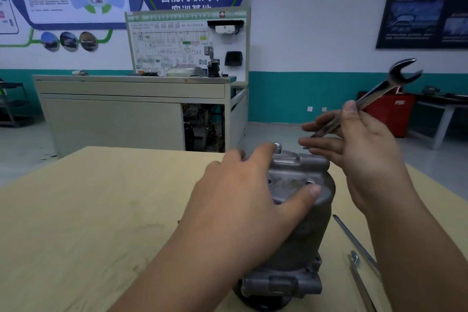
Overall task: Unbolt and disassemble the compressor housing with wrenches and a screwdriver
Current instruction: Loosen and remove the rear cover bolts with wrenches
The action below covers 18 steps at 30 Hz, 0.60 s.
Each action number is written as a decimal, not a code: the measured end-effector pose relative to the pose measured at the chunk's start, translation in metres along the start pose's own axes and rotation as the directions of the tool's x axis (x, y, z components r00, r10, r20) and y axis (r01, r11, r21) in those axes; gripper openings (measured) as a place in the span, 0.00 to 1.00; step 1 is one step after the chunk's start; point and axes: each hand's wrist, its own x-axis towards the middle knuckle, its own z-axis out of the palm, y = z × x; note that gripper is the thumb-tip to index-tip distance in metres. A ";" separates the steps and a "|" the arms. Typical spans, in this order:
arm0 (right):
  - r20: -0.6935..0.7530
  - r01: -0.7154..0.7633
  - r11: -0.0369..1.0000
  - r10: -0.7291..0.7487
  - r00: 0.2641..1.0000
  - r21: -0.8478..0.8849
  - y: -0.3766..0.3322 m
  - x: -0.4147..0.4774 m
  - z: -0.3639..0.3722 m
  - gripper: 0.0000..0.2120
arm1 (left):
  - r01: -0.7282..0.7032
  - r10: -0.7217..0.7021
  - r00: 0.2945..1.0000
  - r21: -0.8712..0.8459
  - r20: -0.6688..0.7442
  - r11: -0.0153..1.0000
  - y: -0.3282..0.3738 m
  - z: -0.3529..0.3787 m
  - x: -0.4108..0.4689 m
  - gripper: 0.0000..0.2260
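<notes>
While the table (101,210) bears the compressor housing (309,235) upright and whole, we judge the job barely begun; the red bin (390,119) behind hides its contents. Our left hand (243,200) spreads open-fingered on the housing top, our right hand (364,149) pinches a raised wrench (374,95). Screwdriver (354,242) lies beside it; one bolt (277,145) sits in the top lug.
</notes>
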 end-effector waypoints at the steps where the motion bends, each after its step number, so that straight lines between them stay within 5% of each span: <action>1: 0.000 -0.015 1.000 0.015 1.000 -0.006 0.002 0.000 0.001 0.19 | 0.012 -0.012 1.000 0.052 -0.010 0.999 0.004 0.002 0.002 0.33; 7: 0.059 -0.069 0.983 0.080 0.995 -0.170 0.008 0.003 0.003 0.21 | 0.034 -0.052 0.996 0.243 0.066 0.969 0.036 0.022 0.015 0.32; 11: 0.006 -0.068 0.990 0.069 0.998 -0.120 0.003 0.006 -0.006 0.20 | 0.027 -0.033 0.999 0.274 0.018 0.961 0.039 0.031 0.018 0.28; 18: -0.107 0.124 0.984 -0.137 0.985 -0.127 -0.007 0.004 -0.015 0.21 | -0.107 0.117 0.992 0.197 -0.040 0.975 0.021 0.028 0.018 0.27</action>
